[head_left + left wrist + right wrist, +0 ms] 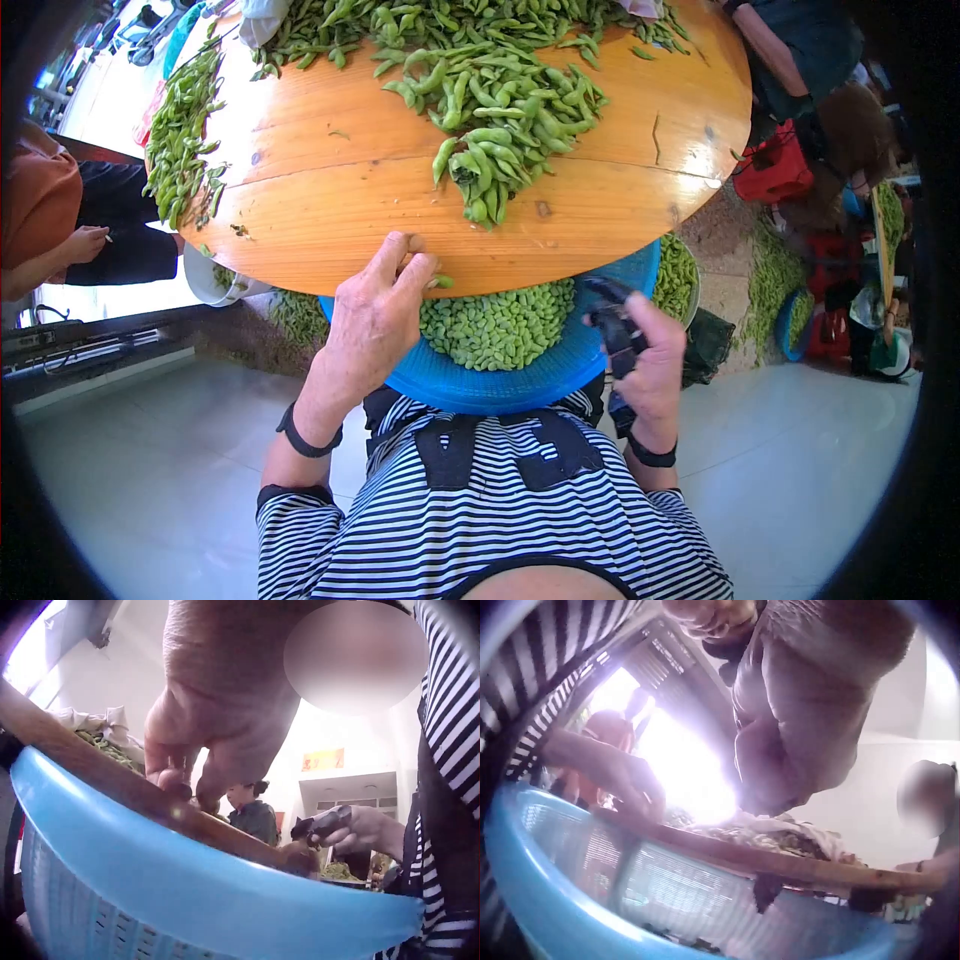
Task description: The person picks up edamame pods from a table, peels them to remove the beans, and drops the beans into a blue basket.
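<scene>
At the near edge of the wooden table [330, 190], the left hand [375, 305] bends over a small green pod [441, 282] and pinches it at the fingertips. The left wrist view shows this hand [217, 712] from below, its fingertips at the table edge. To the right, the right hand [650, 360] is raised over the side of a blue basket [470, 390]. Black material [615, 335] lies along its bent fingers; whether it is worn or held is unclear. Shelled green beans [495, 330] lie in the basket, under the table edge.
Green pods [500, 110] are heaped across the table, with another row [185, 140] along its left side. A white bucket [205, 278] stands below left, and a bowl of pods [675, 280] is beyond the basket. Other people are around the table; a red stool [775, 165] stands right.
</scene>
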{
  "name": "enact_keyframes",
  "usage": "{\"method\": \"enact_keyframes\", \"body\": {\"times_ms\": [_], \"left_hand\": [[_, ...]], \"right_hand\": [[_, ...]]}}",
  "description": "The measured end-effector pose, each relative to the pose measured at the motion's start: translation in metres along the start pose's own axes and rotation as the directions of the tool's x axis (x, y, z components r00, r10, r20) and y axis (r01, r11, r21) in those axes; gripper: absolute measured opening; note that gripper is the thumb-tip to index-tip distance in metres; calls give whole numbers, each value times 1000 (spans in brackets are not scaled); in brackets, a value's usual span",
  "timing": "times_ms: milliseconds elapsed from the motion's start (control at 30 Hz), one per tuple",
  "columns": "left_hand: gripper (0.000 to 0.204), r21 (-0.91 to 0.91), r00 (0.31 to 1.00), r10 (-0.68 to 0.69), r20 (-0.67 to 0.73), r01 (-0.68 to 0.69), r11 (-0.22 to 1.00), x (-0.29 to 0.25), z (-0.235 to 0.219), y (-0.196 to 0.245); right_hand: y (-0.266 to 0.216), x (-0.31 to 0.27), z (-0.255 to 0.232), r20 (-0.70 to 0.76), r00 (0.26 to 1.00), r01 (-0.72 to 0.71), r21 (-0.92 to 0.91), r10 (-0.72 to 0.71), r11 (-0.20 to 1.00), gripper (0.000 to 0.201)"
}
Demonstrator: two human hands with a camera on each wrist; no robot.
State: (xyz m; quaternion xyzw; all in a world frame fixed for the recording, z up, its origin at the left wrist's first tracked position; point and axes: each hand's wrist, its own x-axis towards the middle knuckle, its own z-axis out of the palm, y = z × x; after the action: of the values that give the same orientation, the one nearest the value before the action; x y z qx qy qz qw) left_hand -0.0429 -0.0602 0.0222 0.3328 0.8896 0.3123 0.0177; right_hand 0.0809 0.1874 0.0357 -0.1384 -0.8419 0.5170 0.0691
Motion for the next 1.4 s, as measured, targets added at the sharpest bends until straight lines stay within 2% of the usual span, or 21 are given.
{"method": "enact_keyframes", "body": {"times_ms": [67,167,233,267,300,367,400,467,567,700,800,900,933,967,1000,1067,1133,1167,1200,1267,1400], "left_hand": [[22,37,1000,-2,7,2,999,-1,-1,1],[21,24,999,-35,8,35,999,-1,2,4],[18,-440,992,-127,12,119,890,-1,11,10],[18,-446,992,-124,15,117,887,-1,16,17],[15,-565,980,-178,85,195,802,-1,21,26],[9,-725,924,-267,272,380,575,-3,30,36],[9,-724,923,-267,276,382,574,-2,32,38],[8,-812,846,-341,410,509,287,0,35,41],[7,-858,861,-323,392,469,210,0,42,40],[7,-849,851,-343,398,483,215,2,43,41],[6,-845,831,-340,441,512,156,5,40,41],[7,-854,825,-316,468,515,80,5,40,40],[8,-857,826,-258,501,516,-12,4,41,37],[9,-849,827,-196,527,517,-103,2,41,35],[9,-848,826,-196,529,519,-104,1,42,33],[11,-793,817,-67,572,530,-301,-1,44,31],[12,-808,818,-107,565,521,-276,0,45,37],[12,-821,818,-145,556,514,-249,1,46,42],[12,-820,818,-145,557,515,-249,1,48,48],[12,-877,819,-341,461,480,-30,0,50,57],[10,-888,846,-316,429,458,22,-4,55,55]], "right_hand": [[0,1,14,66,993,101,-28,-99,995,20],[-3,3,29,167,981,89,82,-102,993,23],[-9,7,36,185,976,94,110,-113,990,25],[-12,8,39,209,970,99,139,-127,985,27],[-13,10,42,186,967,144,157,-173,977,29],[-17,12,39,185,972,111,173,-143,979,29],[-18,13,39,186,976,77,195,-114,978,29],[-13,13,39,186,975,79,205,-118,976,28],[-9,15,37,191,972,101,194,-139,976,25],[-8,17,36,193,966,142,152,-170,978,19],[-7,20,35,187,966,154,149,-181,977,16],[-2,21,31,207,960,147,193,-187,970,16],[-1,21,28,205,961,144,192,-184,971,16],[-2,20,23,305,951,-58,365,-60,929,16],[-3,20,20,420,907,-266,499,38,825,16],[-3,20,16,432,901,-272,514,28,814,19],[-6,21,15,445,895,-276,529,15,802,21],[-9,21,15,347,935,-64,372,-75,926,23],[-11,21,17,267,946,142,174,-185,975,25],[-9,16,24,221,956,162,158,-195,974,26],[-17,11,32,87,974,200,94,-208,975,26]]}}
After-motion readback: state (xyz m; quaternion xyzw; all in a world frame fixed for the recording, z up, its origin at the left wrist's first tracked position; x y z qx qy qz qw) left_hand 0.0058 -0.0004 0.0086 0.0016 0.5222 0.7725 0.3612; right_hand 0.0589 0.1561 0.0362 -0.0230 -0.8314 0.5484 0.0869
